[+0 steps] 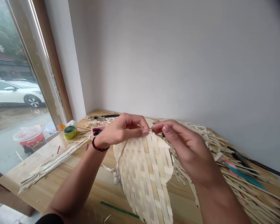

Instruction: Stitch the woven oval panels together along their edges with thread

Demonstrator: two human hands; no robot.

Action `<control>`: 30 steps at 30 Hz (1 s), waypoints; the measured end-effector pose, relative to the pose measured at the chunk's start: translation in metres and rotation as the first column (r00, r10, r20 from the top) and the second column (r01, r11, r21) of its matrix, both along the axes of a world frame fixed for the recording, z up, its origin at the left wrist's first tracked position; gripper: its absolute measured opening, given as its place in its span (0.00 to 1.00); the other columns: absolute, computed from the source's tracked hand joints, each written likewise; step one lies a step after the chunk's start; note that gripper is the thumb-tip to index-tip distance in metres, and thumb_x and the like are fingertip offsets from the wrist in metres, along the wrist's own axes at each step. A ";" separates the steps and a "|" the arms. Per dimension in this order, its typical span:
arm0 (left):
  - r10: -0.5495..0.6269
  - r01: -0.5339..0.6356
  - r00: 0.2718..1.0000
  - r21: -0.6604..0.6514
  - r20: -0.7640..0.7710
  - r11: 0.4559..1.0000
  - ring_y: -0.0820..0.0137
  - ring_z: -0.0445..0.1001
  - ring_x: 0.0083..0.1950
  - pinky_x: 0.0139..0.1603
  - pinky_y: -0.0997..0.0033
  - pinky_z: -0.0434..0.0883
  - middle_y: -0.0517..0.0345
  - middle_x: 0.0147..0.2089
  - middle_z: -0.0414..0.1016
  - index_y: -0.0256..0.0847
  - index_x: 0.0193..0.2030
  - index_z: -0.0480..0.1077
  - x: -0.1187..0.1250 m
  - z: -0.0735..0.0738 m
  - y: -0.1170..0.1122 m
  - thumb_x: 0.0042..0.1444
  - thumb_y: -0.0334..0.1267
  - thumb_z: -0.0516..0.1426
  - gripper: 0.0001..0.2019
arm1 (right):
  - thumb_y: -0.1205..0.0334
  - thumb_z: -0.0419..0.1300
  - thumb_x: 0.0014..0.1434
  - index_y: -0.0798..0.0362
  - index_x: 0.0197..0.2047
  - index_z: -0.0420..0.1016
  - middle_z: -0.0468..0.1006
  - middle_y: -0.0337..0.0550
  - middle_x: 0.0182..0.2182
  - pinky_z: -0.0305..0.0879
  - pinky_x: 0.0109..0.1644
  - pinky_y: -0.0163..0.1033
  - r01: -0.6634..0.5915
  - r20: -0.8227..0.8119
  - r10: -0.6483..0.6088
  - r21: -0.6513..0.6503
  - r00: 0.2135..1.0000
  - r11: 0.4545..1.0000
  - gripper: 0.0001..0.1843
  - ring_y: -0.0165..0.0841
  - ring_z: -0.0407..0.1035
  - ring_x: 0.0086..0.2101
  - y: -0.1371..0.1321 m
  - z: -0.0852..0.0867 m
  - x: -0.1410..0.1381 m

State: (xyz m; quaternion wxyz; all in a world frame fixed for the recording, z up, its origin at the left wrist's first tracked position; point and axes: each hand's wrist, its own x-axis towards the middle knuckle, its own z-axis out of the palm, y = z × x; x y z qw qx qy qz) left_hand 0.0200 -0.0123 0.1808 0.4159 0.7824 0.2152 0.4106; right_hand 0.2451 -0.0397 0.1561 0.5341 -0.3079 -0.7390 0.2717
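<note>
A woven piece of pale, flat bamboo-like strips (pixel 146 174) with uneven edges stands below my hands, its top edge just under my fingers. My left hand (pixel 124 129), with a dark cord bracelet at the wrist, pinches thumb and forefinger together above that edge. Facing it from the right, my right hand (pixel 184 141) has its fingers curled and its thumb close to the forefinger. Something very thin seems to lie between the fingertips, too fine to name. A white twisted ribbon (pixel 116 177) hangs at the weave's left side.
Loose pale strips (pixel 245 193) are heaped at the right, with black-handled shears (pixel 268 166) and a teal strip (pixel 246 176) among them. Tape rolls (pixel 70 133) and a strip bundle (pixel 53 165) lie left on the wooden table (pixel 81 174). A white wall (pixel 177 62) rises behind.
</note>
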 end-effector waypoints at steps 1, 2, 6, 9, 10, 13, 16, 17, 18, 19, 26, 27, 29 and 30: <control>0.033 -0.033 0.999 0.002 -0.032 0.999 0.75 0.61 0.30 0.31 0.72 0.58 0.61 0.28 0.68 0.36 0.34 0.76 0.002 0.000 0.001 0.62 0.44 0.69 0.14 | 0.43 0.62 0.76 0.47 0.46 0.84 0.84 0.45 0.43 0.75 0.55 0.43 0.042 0.003 -0.042 0.029 0.999 0.999 0.18 0.38 0.78 0.48 0.002 0.002 0.004; 0.063 -0.063 0.996 0.004 -0.069 0.998 0.75 0.62 0.30 0.31 0.72 0.58 0.61 0.29 0.69 0.36 0.34 0.75 0.004 -0.001 0.001 0.63 0.43 0.68 0.13 | 0.44 0.61 0.76 0.46 0.46 0.85 0.84 0.45 0.45 0.74 0.58 0.44 0.076 0.009 -0.077 0.060 0.997 0.995 0.18 0.39 0.78 0.50 0.003 0.003 0.008; 0.133 -0.132 0.975 0.014 -0.176 0.991 0.75 0.63 0.30 0.30 0.73 0.58 0.61 0.29 0.71 0.36 0.35 0.75 0.012 -0.006 0.005 0.64 0.40 0.63 0.10 | 0.51 0.67 0.72 0.46 0.45 0.86 0.84 0.45 0.47 0.74 0.60 0.47 0.133 0.118 -0.153 0.166 0.981 0.977 0.09 0.40 0.79 0.50 0.005 0.004 0.013; 0.149 -0.150 0.972 0.010 -0.180 0.989 0.75 0.63 0.29 0.29 0.73 0.57 0.61 0.29 0.72 0.35 0.35 0.75 0.016 -0.008 0.006 0.63 0.40 0.63 0.09 | 0.59 0.70 0.69 0.48 0.45 0.86 0.85 0.45 0.46 0.74 0.61 0.49 0.161 0.190 -0.202 0.210 0.961 0.964 0.04 0.40 0.79 0.48 0.005 0.003 0.008; 0.154 -0.155 0.972 0.007 -0.177 0.988 0.75 0.63 0.29 0.29 0.73 0.57 0.61 0.28 0.71 0.35 0.35 0.75 0.017 -0.008 0.006 0.62 0.40 0.63 0.09 | 0.61 0.69 0.69 0.48 0.45 0.86 0.85 0.44 0.46 0.74 0.60 0.49 0.168 0.203 -0.212 0.214 0.956 0.962 0.03 0.40 0.79 0.48 0.005 0.002 0.006; 0.164 -0.166 0.971 -0.001 -0.176 0.986 0.75 0.62 0.28 0.29 0.73 0.56 0.62 0.28 0.71 0.35 0.34 0.75 0.018 -0.008 0.006 0.61 0.40 0.63 0.09 | 0.64 0.67 0.69 0.48 0.43 0.85 0.85 0.44 0.45 0.74 0.58 0.48 0.183 0.209 -0.231 0.226 0.950 0.957 0.04 0.39 0.80 0.47 0.006 0.002 0.002; 0.173 -0.175 0.967 0.004 -0.187 0.985 0.74 0.64 0.29 0.30 0.73 0.57 0.61 0.29 0.72 0.36 0.35 0.76 0.018 -0.008 0.007 0.61 0.40 0.63 0.09 | 0.67 0.66 0.69 0.49 0.43 0.85 0.85 0.43 0.43 0.74 0.58 0.48 0.181 0.216 -0.245 0.280 0.945 0.943 0.06 0.39 0.80 0.46 0.006 0.002 0.002; 0.173 -0.176 0.966 0.002 -0.190 0.984 0.74 0.64 0.30 0.31 0.72 0.57 0.60 0.30 0.73 0.36 0.36 0.76 0.018 -0.009 0.007 0.61 0.40 0.63 0.09 | 0.69 0.66 0.69 0.49 0.43 0.84 0.86 0.44 0.43 0.75 0.57 0.48 0.177 0.221 -0.249 0.301 0.943 0.937 0.06 0.39 0.80 0.46 0.006 0.002 0.001; 0.172 -0.176 0.966 -0.002 -0.191 0.984 0.74 0.65 0.30 0.31 0.72 0.58 0.60 0.30 0.73 0.35 0.36 0.77 0.018 -0.009 0.007 0.60 0.40 0.63 0.09 | 0.70 0.65 0.69 0.50 0.42 0.84 0.86 0.44 0.43 0.75 0.57 0.48 0.174 0.225 -0.253 0.317 0.941 0.932 0.07 0.39 0.80 0.46 0.007 0.002 0.001; 0.171 -0.176 0.967 -0.009 -0.188 0.984 0.74 0.65 0.30 0.31 0.72 0.58 0.60 0.30 0.73 0.35 0.36 0.76 0.019 -0.009 0.007 0.60 0.39 0.63 0.08 | 0.71 0.65 0.69 0.50 0.42 0.84 0.86 0.44 0.42 0.75 0.56 0.47 0.175 0.222 -0.258 0.334 0.940 0.926 0.08 0.39 0.80 0.45 0.007 0.001 0.001; 0.282 -0.286 0.939 0.013 -0.198 0.958 0.74 0.62 0.30 0.30 0.72 0.56 0.63 0.28 0.68 0.38 0.32 0.73 0.024 -0.007 0.004 0.58 0.40 0.61 0.08 | 0.72 0.64 0.70 0.51 0.41 0.82 0.86 0.44 0.39 0.74 0.50 0.49 0.206 0.120 -0.319 0.544 0.940 0.813 0.07 0.41 0.78 0.44 0.012 -0.005 -0.007; 0.304 -0.306 0.929 0.026 -0.211 0.952 0.74 0.62 0.30 0.31 0.72 0.56 0.64 0.28 0.68 0.38 0.32 0.72 0.024 -0.007 0.004 0.59 0.40 0.61 0.08 | 0.72 0.64 0.70 0.51 0.41 0.81 0.86 0.44 0.39 0.74 0.50 0.49 0.215 0.100 -0.322 0.558 0.942 0.802 0.08 0.41 0.78 0.43 0.013 -0.007 -0.010; 0.324 -0.323 0.921 0.039 -0.218 0.946 0.74 0.62 0.30 0.31 0.72 0.56 0.65 0.28 0.67 0.39 0.32 0.71 0.024 -0.006 0.003 0.59 0.41 0.61 0.09 | 0.72 0.64 0.71 0.51 0.41 0.81 0.86 0.44 0.39 0.75 0.51 0.49 0.233 0.057 -0.316 0.556 0.947 0.798 0.08 0.40 0.79 0.43 0.016 -0.011 -0.014; 0.326 -0.325 0.921 0.041 -0.214 0.945 0.73 0.62 0.31 0.31 0.71 0.56 0.65 0.28 0.67 0.39 0.33 0.70 0.024 -0.005 0.003 0.59 0.42 0.61 0.09 | 0.72 0.64 0.71 0.50 0.41 0.81 0.86 0.43 0.39 0.75 0.51 0.49 0.244 0.027 -0.309 0.548 0.951 0.800 0.08 0.40 0.79 0.43 0.017 -0.013 -0.016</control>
